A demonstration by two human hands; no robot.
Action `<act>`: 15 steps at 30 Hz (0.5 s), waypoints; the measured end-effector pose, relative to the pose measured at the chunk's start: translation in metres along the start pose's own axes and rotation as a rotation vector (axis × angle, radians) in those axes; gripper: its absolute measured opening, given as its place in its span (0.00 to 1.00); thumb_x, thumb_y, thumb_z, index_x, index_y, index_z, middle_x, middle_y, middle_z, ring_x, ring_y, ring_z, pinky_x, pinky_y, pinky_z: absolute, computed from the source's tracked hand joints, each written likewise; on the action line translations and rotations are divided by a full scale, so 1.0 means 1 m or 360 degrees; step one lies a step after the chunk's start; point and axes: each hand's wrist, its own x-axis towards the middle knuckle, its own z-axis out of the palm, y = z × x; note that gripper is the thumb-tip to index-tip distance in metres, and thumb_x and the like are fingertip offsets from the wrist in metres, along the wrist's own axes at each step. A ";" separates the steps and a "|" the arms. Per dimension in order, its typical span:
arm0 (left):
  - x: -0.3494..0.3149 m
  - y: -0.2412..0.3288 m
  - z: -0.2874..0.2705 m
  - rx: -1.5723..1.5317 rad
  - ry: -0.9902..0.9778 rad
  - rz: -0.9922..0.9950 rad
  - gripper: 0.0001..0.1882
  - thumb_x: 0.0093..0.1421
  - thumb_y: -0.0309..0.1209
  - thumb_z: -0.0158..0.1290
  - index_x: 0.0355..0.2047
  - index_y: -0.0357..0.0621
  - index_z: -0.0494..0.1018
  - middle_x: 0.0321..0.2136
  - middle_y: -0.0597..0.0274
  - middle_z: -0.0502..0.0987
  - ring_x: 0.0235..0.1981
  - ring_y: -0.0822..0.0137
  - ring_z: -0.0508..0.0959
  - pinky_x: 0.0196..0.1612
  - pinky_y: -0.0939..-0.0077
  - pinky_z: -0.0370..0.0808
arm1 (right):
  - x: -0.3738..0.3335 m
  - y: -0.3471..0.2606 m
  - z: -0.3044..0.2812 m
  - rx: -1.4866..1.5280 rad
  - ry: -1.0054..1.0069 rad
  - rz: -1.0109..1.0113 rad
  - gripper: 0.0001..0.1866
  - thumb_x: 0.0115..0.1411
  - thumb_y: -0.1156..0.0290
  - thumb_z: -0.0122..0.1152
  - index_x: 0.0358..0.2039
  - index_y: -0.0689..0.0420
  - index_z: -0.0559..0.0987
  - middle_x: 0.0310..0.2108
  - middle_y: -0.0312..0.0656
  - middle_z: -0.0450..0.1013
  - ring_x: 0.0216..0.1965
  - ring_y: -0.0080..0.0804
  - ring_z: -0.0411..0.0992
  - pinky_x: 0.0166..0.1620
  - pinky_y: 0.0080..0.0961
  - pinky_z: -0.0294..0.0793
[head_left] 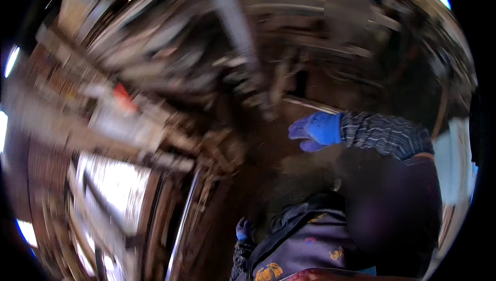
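Observation:
My right hand, in a blue glove with a grey striped sleeve, reaches in from the right. Its fingers are stretched out with the thumb apart, and nothing shows in it. Low in the picture is my left hand, gloved alike and much smaller to the eye. Its fingers look extended and hold nothing visible. Beneath the right hand lies brownish ground, smeared by motion. A dark apron with yellow printed figures covers my body, between the two hands.
A grey post stands beyond the hands. Blurred stacked timber fills the far left, with a red piece near it. A bright window opening lies at the lower left. A pale blue panel is at the right.

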 end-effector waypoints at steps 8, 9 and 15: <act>0.144 -0.064 0.189 0.0484 -0.1106 -0.0148 0.17 0.60 0.41 0.43 0.48 0.51 0.65 0.38 0.58 0.71 0.37 0.64 0.72 0.37 0.67 0.70 | -0.254 0.129 0.144 0.0565 0.0341 0.0853 0.29 0.57 0.48 0.49 0.54 0.52 0.68 0.51 0.46 0.67 0.49 0.43 0.67 0.52 0.36 0.65; 0.144 -0.047 0.226 0.0574 -0.1057 -0.0294 0.17 0.60 0.41 0.42 0.48 0.51 0.65 0.40 0.58 0.70 0.39 0.62 0.70 0.38 0.67 0.69 | -0.268 0.148 0.157 0.0691 0.0369 0.0979 0.29 0.57 0.48 0.50 0.53 0.52 0.68 0.51 0.46 0.67 0.49 0.44 0.67 0.52 0.36 0.65; 0.150 -0.004 0.382 0.0800 -0.1742 -0.0245 0.17 0.60 0.40 0.37 0.48 0.53 0.63 0.50 0.55 0.63 0.47 0.55 0.65 0.41 0.66 0.65 | -0.378 0.225 0.171 0.0831 0.0621 0.1420 0.28 0.56 0.48 0.51 0.50 0.56 0.70 0.49 0.46 0.69 0.46 0.46 0.70 0.48 0.36 0.68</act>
